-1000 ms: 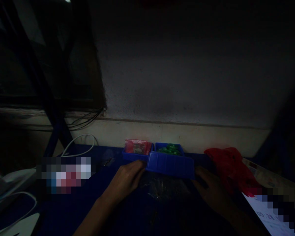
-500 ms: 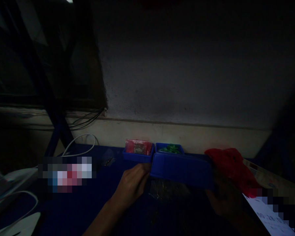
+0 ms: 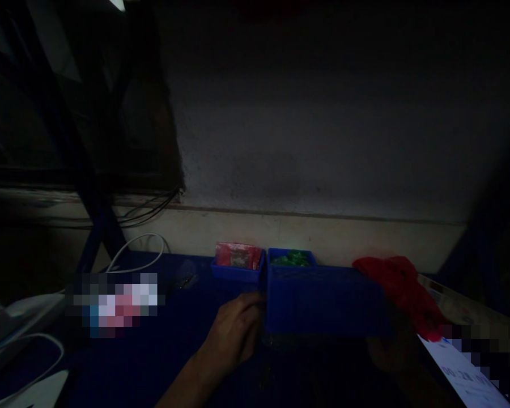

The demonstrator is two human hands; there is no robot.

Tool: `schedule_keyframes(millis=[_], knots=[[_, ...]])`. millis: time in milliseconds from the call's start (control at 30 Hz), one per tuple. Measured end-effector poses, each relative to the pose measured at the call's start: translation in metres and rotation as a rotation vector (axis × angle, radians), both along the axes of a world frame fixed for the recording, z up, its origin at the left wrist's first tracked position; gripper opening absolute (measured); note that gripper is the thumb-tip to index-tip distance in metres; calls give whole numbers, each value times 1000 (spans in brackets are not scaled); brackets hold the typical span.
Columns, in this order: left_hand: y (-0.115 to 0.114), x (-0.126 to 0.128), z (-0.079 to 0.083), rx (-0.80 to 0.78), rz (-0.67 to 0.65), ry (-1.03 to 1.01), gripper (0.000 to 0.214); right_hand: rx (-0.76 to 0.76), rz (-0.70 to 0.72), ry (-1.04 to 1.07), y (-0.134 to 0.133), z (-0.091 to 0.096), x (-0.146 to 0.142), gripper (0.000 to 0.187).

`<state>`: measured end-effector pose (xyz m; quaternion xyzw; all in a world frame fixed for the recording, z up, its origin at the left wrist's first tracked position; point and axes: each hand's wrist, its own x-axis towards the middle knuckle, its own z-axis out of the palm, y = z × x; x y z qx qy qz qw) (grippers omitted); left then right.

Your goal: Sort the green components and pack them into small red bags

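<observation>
A blue plastic bin [image 3: 327,300] is held above the table at the middle right, one broad flat side facing me. At its left end is my left hand [image 3: 238,326], closed with the fingers curled against the edge. My right hand [image 3: 385,348], very dark, grips the lower right end; its fingers are mostly lost in shadow. Below the bin, some small shiny pieces [image 3: 267,371] show faintly on the blue table [image 3: 136,362]. What the bin holds, if anything, is hidden from me.
Behind stand a small blue bin [image 3: 238,274] with red packets [image 3: 238,255] and another with green pieces [image 3: 295,258]. Red cloth [image 3: 402,283] lies right, near a lit screen [image 3: 467,371]. White cables [image 3: 147,235] run at left. A wall [image 3: 323,141] closes off the back.
The held blue bin has come lower and nearer, and more of its flat side faces me. Both hands moved down with it. The shiny pile beneath is now mostly covered.
</observation>
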<state>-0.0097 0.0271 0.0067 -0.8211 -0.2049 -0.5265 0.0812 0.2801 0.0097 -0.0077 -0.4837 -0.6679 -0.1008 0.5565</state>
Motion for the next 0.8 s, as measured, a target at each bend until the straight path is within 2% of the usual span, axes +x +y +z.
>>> schedule_keyframes(millis=[133, 333, 500, 800], knots=[[8, -1, 2, -278, 127, 34, 24, -43, -151, 302, 12, 8, 4, 26], [24, -19, 7, -487, 320, -60, 23, -234, -235, 561, 34, 21, 28, 33], [30, -23, 6, -599, 370, -21, 22, -367, -301, 595, 39, 18, 46, 33], [29, -21, 6, -623, 375, 24, 23, -514, -468, 486, 38, 22, 67, 41]])
